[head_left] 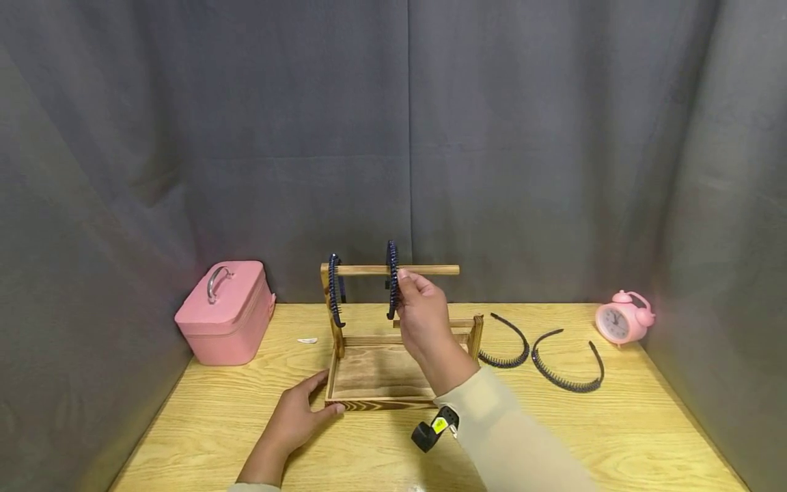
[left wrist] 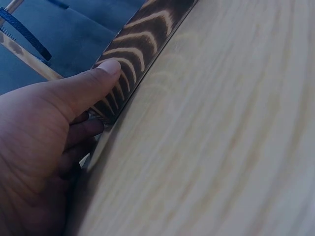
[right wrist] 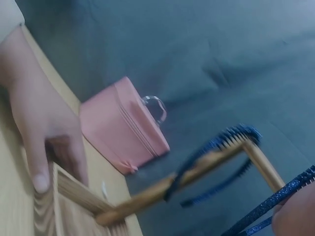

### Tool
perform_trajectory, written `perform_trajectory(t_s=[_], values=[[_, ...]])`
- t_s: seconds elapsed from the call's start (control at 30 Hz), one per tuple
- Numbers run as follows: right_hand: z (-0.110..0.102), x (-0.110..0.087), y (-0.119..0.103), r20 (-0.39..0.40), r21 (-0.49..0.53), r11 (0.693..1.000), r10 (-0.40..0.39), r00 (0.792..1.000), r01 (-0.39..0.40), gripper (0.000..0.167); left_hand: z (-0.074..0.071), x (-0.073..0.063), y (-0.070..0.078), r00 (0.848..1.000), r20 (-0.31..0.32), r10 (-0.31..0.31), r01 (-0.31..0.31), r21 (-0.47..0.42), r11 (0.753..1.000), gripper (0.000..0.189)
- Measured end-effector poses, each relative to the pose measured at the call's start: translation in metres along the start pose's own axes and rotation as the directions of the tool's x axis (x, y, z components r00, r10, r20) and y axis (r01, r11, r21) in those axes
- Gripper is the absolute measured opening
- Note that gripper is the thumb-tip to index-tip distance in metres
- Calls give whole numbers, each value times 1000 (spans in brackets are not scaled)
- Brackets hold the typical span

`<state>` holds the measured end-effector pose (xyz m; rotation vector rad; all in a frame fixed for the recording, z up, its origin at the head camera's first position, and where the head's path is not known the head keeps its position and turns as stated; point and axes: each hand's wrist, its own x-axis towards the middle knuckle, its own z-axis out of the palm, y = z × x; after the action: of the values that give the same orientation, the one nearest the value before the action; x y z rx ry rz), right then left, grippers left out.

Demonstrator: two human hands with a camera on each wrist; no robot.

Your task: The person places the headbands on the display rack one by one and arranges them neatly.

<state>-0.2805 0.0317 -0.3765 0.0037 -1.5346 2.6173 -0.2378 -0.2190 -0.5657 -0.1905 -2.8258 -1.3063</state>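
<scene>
A wooden rack (head_left: 387, 404) with a shallow tray base stands on the table, with an upper bar (head_left: 363, 270) across its tall post. My left hand (head_left: 294, 418) holds the tray's front left corner, thumb on the dark-grained front (left wrist: 133, 54) and fingers round the side. With thumb and fingers my right hand (head_left: 425, 318) pinches a dark blue toothed headband (head_left: 393, 263), which straddles the upper bar near its middle. Another such headband (head_left: 334, 290) hangs over the bar beside the post, also seen as a glittery headband (right wrist: 221, 140) in the right wrist view.
Two dark headbands lie to the right of the rack: one headband (head_left: 507, 362) close by, another headband (head_left: 565, 385) farther out. A pink case (head_left: 224, 318) stands at the left, a pink alarm clock (head_left: 617, 321) at the right. Behind the rack lies a small white piece (head_left: 307, 340).
</scene>
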Motion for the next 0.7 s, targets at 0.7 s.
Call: perform_trajectory(t_s=[0.7], values=[[44,8,40,-21,-132,988,75,997,-77,31,-1,-2,2,999,-25,21,-20,23,1000,83]])
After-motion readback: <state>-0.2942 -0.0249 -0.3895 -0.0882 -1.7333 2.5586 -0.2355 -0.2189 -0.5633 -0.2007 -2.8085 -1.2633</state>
